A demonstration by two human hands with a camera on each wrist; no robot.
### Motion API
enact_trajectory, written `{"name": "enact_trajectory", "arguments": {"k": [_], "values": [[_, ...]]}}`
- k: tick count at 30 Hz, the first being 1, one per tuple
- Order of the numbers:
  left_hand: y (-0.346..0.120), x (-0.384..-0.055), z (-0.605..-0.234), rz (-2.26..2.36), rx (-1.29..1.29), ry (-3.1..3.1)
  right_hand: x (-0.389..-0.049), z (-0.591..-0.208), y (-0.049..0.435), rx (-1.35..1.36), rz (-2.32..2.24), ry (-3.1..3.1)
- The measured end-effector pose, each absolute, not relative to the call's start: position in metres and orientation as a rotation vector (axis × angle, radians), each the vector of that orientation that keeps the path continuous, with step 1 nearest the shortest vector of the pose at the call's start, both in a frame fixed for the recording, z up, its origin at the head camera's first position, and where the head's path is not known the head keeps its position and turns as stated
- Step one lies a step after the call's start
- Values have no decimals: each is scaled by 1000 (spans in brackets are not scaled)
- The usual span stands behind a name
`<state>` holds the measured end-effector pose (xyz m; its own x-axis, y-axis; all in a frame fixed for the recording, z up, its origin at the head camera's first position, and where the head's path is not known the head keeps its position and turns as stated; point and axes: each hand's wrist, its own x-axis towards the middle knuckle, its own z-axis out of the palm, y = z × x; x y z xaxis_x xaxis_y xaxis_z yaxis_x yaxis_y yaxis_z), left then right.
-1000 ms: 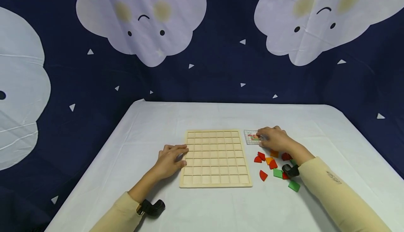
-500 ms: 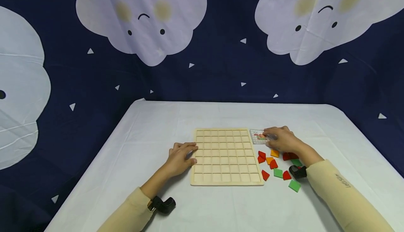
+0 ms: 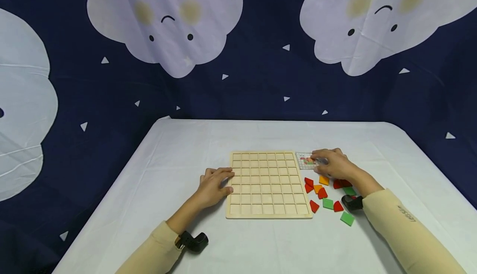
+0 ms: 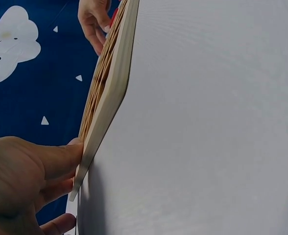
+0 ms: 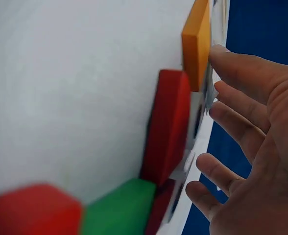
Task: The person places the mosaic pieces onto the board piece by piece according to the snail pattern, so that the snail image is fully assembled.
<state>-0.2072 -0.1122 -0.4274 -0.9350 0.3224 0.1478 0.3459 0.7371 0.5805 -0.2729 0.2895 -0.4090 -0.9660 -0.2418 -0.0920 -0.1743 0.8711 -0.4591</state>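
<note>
A square wooden grid board (image 3: 266,185) lies flat on the white table. My left hand (image 3: 214,188) touches its left edge, thumb and fingers spread. In the left wrist view, the thumb lies against the edge of the board (image 4: 109,93). My right hand (image 3: 334,163) rests its fingertips on a small printed card (image 3: 305,161) with a grid and a coloured picture, beside the board's upper right corner. The hand covers part of that card. In the right wrist view, the fingers of the right hand (image 5: 261,117) are extended and apart, near an orange tile (image 5: 195,46).
Loose flat pieces lie right of the board: several red ones (image 3: 322,193), green tiles (image 3: 347,218) and an orange square (image 3: 324,180). Some sit under the right wrist. A dark cloth with clouds (image 3: 167,21) hangs behind the table (image 3: 201,137).
The board has slid right with my left hand, stopping near the card. My right hand and the card have shifted slightly right. Nearby red pieces have moved a little; the last half second shows almost no motion.
</note>
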Motion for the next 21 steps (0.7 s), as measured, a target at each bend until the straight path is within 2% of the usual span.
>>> {"name": "enact_trajectory", "arguments": {"k": [11, 21], "values": [[-118, -214, -425, -998, -595, -2898, -250, -387, 291, -374, -726, 2966], [-120, -215, -426, -1014, -631, -2897, -218, -384, 313, -279, -748, 2973]]}}
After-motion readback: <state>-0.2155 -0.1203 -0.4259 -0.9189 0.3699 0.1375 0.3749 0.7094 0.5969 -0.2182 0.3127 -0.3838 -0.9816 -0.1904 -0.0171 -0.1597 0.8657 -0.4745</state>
